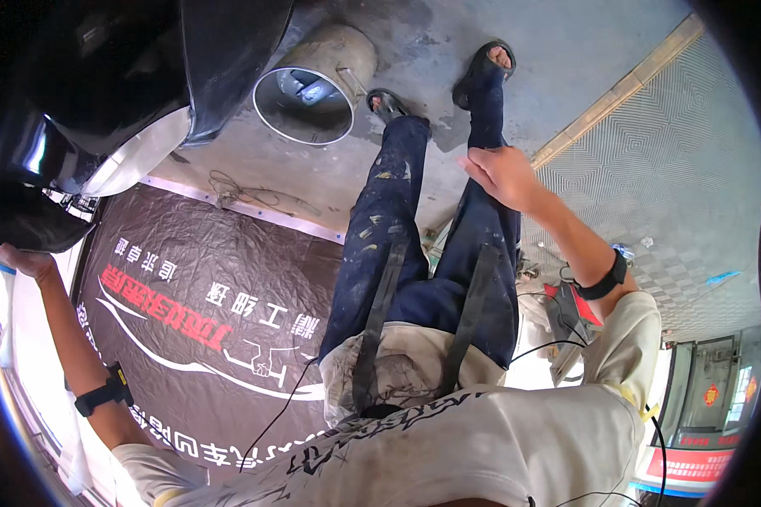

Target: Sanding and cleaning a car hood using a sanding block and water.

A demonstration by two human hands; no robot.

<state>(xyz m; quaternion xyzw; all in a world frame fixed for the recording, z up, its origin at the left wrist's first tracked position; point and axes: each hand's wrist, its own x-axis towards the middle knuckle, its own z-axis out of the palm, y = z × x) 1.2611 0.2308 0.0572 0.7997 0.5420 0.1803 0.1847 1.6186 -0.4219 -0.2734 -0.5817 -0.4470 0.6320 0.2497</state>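
Far out at the left rim, my left hand (27, 261) reaches to the lower edge of a glossy black vehicle panel (30, 221). Its fingers look stretched out along that edge; their tips are partly lost in the dark rim. A thin blue strip shows just below them, and I cannot tell whether the hand touches it. My right hand (507, 177) hangs in front of my right leg, touching no object that I can see. Its fingers are loosely curled together, with nothing showing in them. Black bands circle both forearms.
A metal bucket (344, 51) with crumpled material inside lies tilted by my left foot. Thin wire (254, 193) lies on the floor beside a dark printed banner (186, 279). At right, a wooden strip (621, 89) borders patterned flooring (676, 169). Black cables run past my body.
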